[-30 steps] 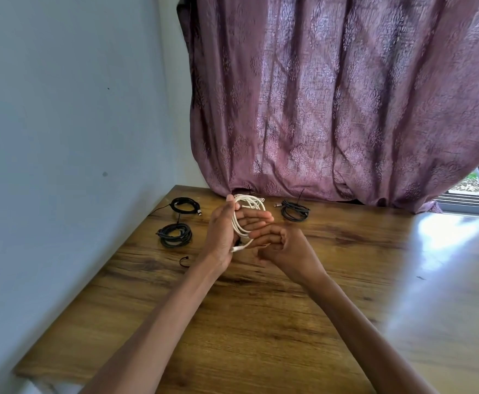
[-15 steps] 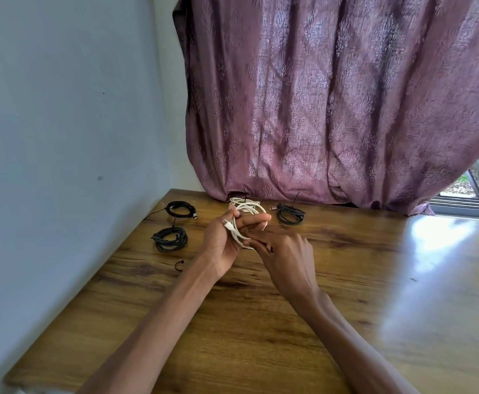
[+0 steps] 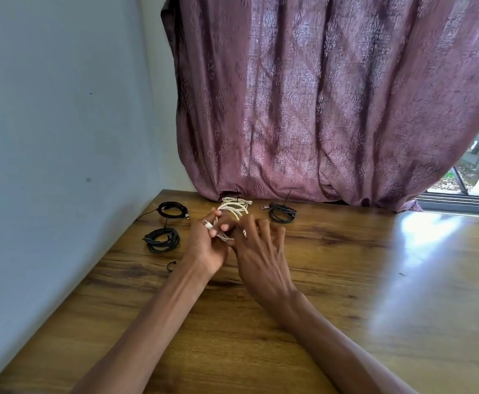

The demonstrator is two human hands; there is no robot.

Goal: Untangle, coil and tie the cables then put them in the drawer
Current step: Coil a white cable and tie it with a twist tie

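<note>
I see my left hand (image 3: 205,245) above the wooden table (image 3: 332,322), and its fingers are curled around a white cable coil (image 3: 234,213). The white plug end of this cable sticks out between the thumb and the fingers. My right hand (image 3: 256,251) is just beside the left one and touches the same coil at its lower part. Its thumb and first finger seem to pinch the strands there, while the other fingers are spread and quite straight; I cannot see exactly the pinch, because the back of the hand hides it.

Behind this coil, close to the curtain (image 3: 332,109), a second white cable (image 3: 239,201) lies on the table, and from here I cannot tell if the two are touching. Three black coils lie flat on the table: one far black coil (image 3: 172,209) near the wall (image 3: 62,137), one near black coil (image 3: 161,240) in front of it, and one right black coil (image 3: 282,213) on the other side of the hands. A small black tie (image 3: 171,265) lies alone near my left wrist.

I see no drawer or other container in this view, so all cables are on the table or in my hands.
</note>
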